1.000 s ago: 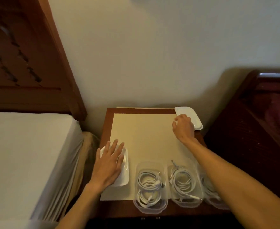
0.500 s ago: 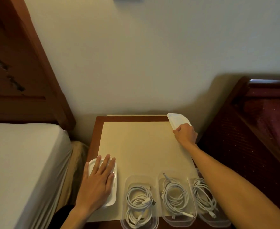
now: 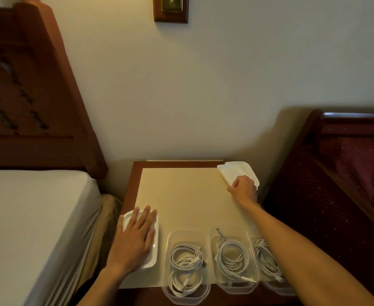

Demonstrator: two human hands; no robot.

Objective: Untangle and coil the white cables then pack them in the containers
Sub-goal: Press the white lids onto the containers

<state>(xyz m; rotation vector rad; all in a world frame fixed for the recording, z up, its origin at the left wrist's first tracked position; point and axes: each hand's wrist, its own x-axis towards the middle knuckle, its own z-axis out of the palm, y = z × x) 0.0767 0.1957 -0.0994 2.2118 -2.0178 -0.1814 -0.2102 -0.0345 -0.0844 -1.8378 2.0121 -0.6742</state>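
Three clear containers line the near edge of the bedside table, each with coiled white cables inside: one in the middle (image 3: 186, 265), one to its right (image 3: 233, 259), and a third (image 3: 267, 261) partly hidden under my right forearm. My left hand (image 3: 135, 239) lies flat, fingers spread, on top of a lidded white container (image 3: 154, 246) at the near left. My right hand (image 3: 243, 189) grips the near edge of a white lid stack (image 3: 234, 171) at the table's far right corner.
A cream paper sheet (image 3: 181, 195) covers the wooden table (image 3: 128, 191). A bed with a white mattress (image 3: 27, 217) and wooden headboard stands at left. A dark red chair (image 3: 336, 184) stands at right. The wall lies just behind the table.
The camera has tilted up, so the table sits lower in view. My left hand stays on the lidded container. My right hand has closed on the lid stack at the far corner.
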